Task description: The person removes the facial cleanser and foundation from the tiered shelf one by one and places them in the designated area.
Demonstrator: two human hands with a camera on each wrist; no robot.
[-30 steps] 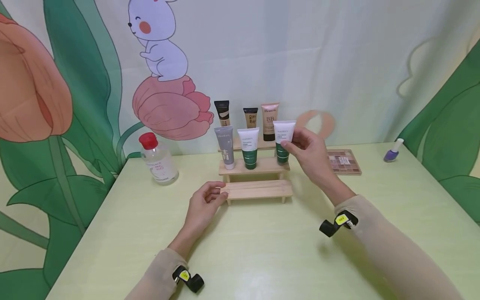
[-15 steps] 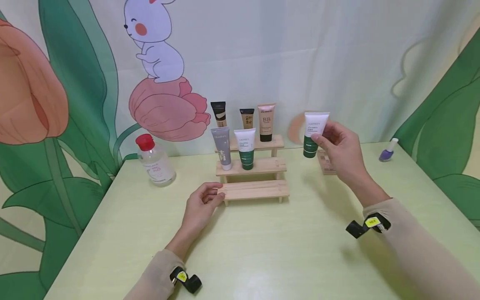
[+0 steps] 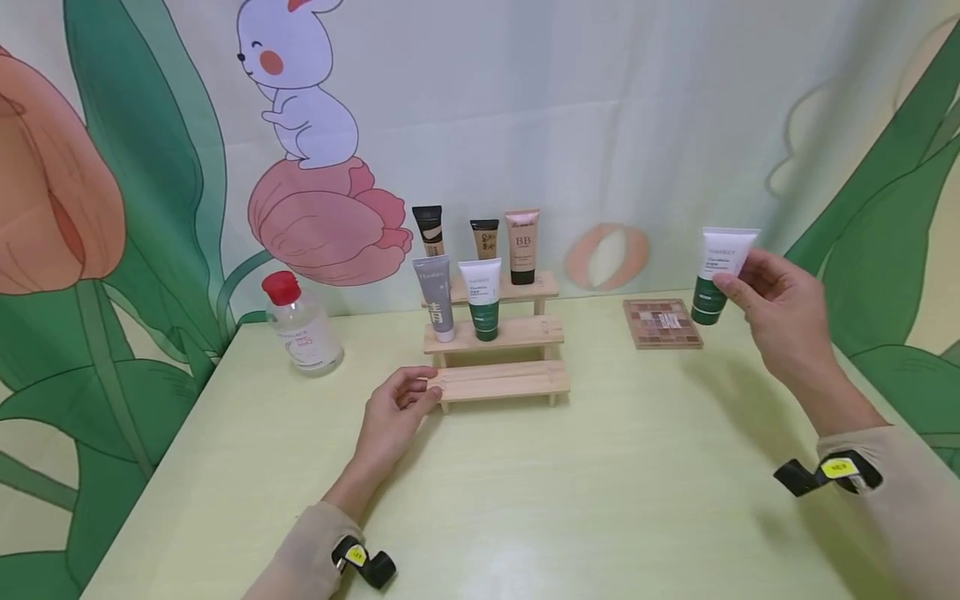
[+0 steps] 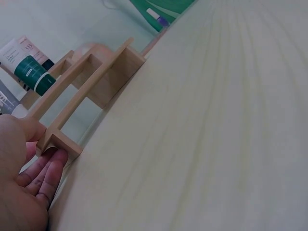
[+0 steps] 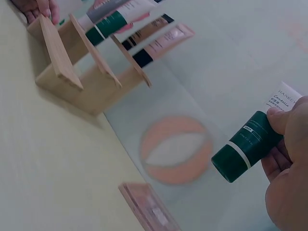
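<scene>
My right hand (image 3: 787,317) pinches a white and green tube (image 3: 718,275) upright above the table's right side, beyond the palette; the right wrist view shows thumb and fingers around this tube (image 5: 248,144). My left hand (image 3: 390,421) grips the left end of the lowest step of a wooden three-step stand (image 3: 502,385); in the left wrist view its fingers (image 4: 54,175) curl under that end. The middle step bears a grey tube (image 3: 437,296) and a second white and green tube (image 3: 482,296). Two black-capped tubes (image 3: 484,237) and a pink BB tube (image 3: 522,246) stand on the top step.
A clear bottle with a red cap (image 3: 303,329) stands left of the stand. A flat makeup palette (image 3: 663,324) lies to its right, near the curtain (image 3: 585,125). The left wrist view also shows a purple nail polish bottle (image 4: 161,20).
My right hand has carried the white and green tube from the right end of the middle step out to the right, past the palette. My left hand keeps its grip on the stand.
</scene>
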